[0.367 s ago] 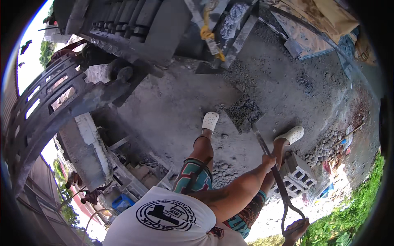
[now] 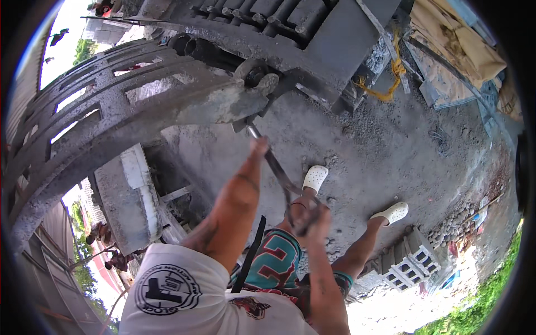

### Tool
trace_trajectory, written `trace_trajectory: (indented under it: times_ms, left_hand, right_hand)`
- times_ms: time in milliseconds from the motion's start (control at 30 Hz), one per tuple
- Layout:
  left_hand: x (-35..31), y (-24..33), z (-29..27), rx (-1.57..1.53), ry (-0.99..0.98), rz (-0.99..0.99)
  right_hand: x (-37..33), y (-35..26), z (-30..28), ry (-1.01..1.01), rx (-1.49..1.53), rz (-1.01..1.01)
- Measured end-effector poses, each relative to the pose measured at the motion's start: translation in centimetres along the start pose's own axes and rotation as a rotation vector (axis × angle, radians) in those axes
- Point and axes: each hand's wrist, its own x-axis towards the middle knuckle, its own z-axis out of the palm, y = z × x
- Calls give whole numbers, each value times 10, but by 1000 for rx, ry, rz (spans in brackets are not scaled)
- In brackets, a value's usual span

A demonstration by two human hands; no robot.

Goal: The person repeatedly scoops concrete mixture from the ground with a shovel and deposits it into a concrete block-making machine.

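Note:
I hold a long-handled shovel (image 2: 277,167) raised in front of me. Its blade (image 2: 223,107) carries grey sand or cement and sits against a big curved, slatted grey metal structure (image 2: 111,111). My left hand (image 2: 258,147) grips the shaft high up, just below the blade. My right hand (image 2: 312,220) is closed on the grip at the handle's lower end, above my knees. My feet wear white clogs (image 2: 315,177) (image 2: 393,213) on the grey ground.
Hollow concrete blocks (image 2: 414,262) lie by my right foot, with a heap of pebbles (image 2: 452,226) beyond. A yellow rope (image 2: 391,78) hangs near boards and sheets (image 2: 458,50) at the upper right. Grass (image 2: 480,312) edges the lower right. A concrete slab (image 2: 125,195) stands at the left.
The shovel has swung up from the ground at my right to the slatted structure at the upper left. My view has turned left with it, and both arms are raised.

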Motion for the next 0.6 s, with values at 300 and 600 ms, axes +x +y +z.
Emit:
trace_trajectory:
  times_ms: [300, 600]
  left_hand:
    - [-176, 114, 103, -439, -278, -861]
    - [-551, 103, 490, -381, -522, -689]
  right_hand:
    - [-113, -150, -83, 45, -106, 3]
    - [-273, -200, -580, 784, -748, -323]
